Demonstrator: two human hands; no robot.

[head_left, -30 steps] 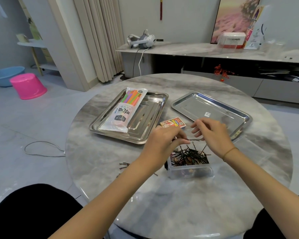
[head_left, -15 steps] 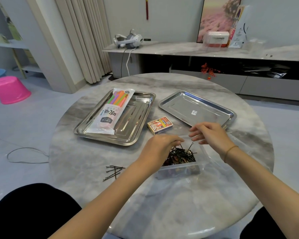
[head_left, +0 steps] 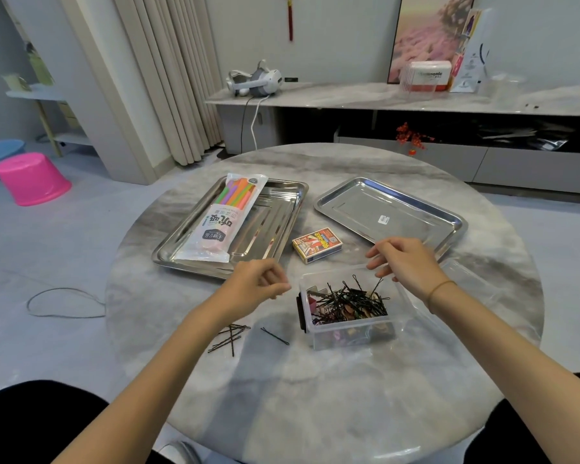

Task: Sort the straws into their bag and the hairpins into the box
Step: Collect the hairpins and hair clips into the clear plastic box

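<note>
1. Left hand (head_left: 258, 283): above the tabletop (head_left: 315, 396), just left of the box (head_left: 349, 333). Fingers are curled with the thumb against the fingertips. Cannot tell whether a pin is pinched there, too small.
2. Right hand (head_left: 403, 262): over the box's far right corner. Fingers are loosely bent and slightly spread, gripping nothing. There is a thin band (head_left: 442, 289) on the wrist.
3. The box is clear plastic and open-topped. A heap of black hairpins (head_left: 349, 303) lies inside, some sticking up above the rim near the right fingers.
4. Loose hairpins (head_left: 230, 338) lie in a small bunch on the tabletop under the left forearm. A single pin (head_left: 275, 336) lies between the bunch and the box.
5. Clear lid (head_left: 466, 279): flat on the tabletop, right of the box.
6. Small card pack (head_left: 317, 245): red and yellow with a QR code, between the two trays. Its text is unreadable.
7. Straw bag (head_left: 223, 219): lies on the left steel tray (head_left: 275, 222). Coloured straws show at its far end, and large Chinese characters are printed upside down from here.
8. Right steel tray (head_left: 416, 199): has a small white sticker (head_left: 383, 220).
9. Sideboard behind: white headset (head_left: 255, 80), and a white and red box (head_left: 427, 76) with print ending "monic".
</note>
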